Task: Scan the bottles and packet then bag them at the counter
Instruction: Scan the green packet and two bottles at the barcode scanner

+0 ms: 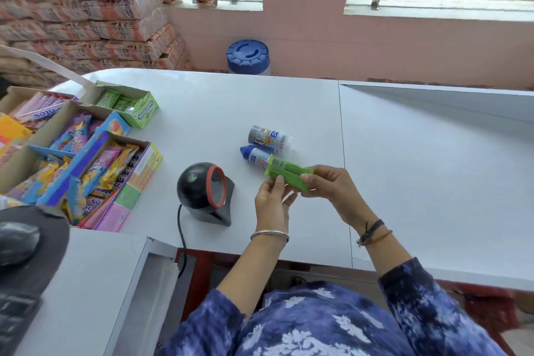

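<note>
Green packet [286,176]: gripped at both ends, held just above the desk, to the right of the scanner's window, long side roughly level.
Left hand [271,204]: thumb and fingertips pinched on the packet's near-left end; metal bangle on the wrist.
Right hand [332,186]: fingers closed over the packet's right end; dark cords around the wrist.
Blue-capped bottle [255,157]: lying on its side on the desk, cap pointing left, partly hidden behind the packet.
Second bottle [270,139]: also on its side, just beyond the blue-capped one and nearly touching it, clear cap toward the right.
Scanner [206,189]: black ball-shaped body with red-rimmed window facing right, standing on the desk left of the hands, cable trailing toward the near edge.
White desk [419,167]: bare to the right of the hands.
Sweet boxes [86,159]: open cartons of wrapped candy crowded along the left side.
Blue-lidded jar [248,56]: beyond the far edge, against the pink wall.
</note>
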Demonstrator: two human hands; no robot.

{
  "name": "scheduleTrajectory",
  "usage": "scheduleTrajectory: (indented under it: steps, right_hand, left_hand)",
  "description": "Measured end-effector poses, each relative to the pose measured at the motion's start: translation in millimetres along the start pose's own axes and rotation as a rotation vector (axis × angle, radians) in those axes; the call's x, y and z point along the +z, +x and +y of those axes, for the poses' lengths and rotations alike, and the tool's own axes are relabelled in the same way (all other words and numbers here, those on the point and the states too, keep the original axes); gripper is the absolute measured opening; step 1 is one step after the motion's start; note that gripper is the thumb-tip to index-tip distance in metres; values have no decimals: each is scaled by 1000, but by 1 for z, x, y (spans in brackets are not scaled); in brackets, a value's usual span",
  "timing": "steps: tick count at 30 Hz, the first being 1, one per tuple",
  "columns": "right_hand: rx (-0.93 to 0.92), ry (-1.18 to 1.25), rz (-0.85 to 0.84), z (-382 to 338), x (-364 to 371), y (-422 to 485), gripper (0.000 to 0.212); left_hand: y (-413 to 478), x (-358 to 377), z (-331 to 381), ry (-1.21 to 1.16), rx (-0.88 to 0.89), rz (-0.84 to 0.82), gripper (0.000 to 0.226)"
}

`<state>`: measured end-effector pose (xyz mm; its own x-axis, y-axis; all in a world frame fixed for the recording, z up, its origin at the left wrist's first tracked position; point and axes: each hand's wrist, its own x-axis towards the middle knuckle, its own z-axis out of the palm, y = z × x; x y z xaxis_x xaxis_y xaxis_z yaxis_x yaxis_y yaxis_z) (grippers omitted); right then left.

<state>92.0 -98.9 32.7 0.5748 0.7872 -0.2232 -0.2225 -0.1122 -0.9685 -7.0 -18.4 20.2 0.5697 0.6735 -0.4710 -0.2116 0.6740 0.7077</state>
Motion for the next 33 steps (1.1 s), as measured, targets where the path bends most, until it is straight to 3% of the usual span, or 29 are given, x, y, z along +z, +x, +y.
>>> scheduleTrajectory:
  steps: [6, 15, 17, 18, 19, 21, 24, 26, 30, 33]
  right_hand:
    - [-80, -182, -230, 1, 53, 1, 11]
    - [-172, -334, -235, 0, 65, 6, 12]
    - [-211, -390, -108, 0, 52, 10, 14]
    - [-239, -437, 0, 2, 42, 13, 16]
    - [-271, -499, 124, 4, 29, 16, 18]
    - [-336, -679, 355, 15, 1, 23, 17]
    - [-311, -1002, 526, 32, -29, 34, 7]
    - [-261, -1129, 526, 42, -36, 46, 8]
    - [-235, -1267, 385, 51, -32, 71, 12]
    - [-290, -1285, 409, 56, -22, 72, 24]
  left_hand:
    - [-8, -32, 7, -285, 36, 130, 27]
    - [-2, -37, 13, -304, 35, 155, 27]
    - [6, -34, 14, -90, 20, 146, 22]
    - [11, -32, 14, 151, 33, 164, 17]
    - [18, -30, 14, 460, 96, 181, 10]
    - [34, -31, 12, 1031, 338, 156, 22]
    - [62, -26, 16, 1449, 559, 115, 37]
    - [78, -19, 17, 1475, 521, 179, 33]
    - [90, 1, 19, 1149, 295, 320, 54]
    - [90, 5, 19, 1029, 172, 375, 57]
